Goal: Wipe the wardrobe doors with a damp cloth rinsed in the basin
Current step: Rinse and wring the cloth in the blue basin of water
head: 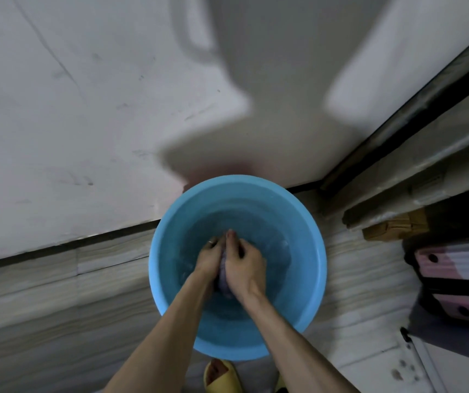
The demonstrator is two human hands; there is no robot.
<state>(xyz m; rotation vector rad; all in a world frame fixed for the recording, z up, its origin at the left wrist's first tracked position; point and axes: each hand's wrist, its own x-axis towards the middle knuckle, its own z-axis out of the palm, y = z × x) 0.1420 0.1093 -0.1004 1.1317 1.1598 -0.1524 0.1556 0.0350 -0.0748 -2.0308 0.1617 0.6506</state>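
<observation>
Blue basin (298, 222) — curled hands (246, 268) around cloth (223, 280)

A yellow slipper (222, 377) stands on pale tiled floor (57, 293), pink-and-white boxes (454, 266) at right.

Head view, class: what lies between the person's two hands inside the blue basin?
A bunched purplish cloth, gripped by the left hand and right hand in the basin; the head view shows it.

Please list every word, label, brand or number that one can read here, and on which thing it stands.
None can be read.
The blue basin shows no print.
The pink and white folders at the right carry no legible label.
The yellow slipper shows no brand.
</observation>
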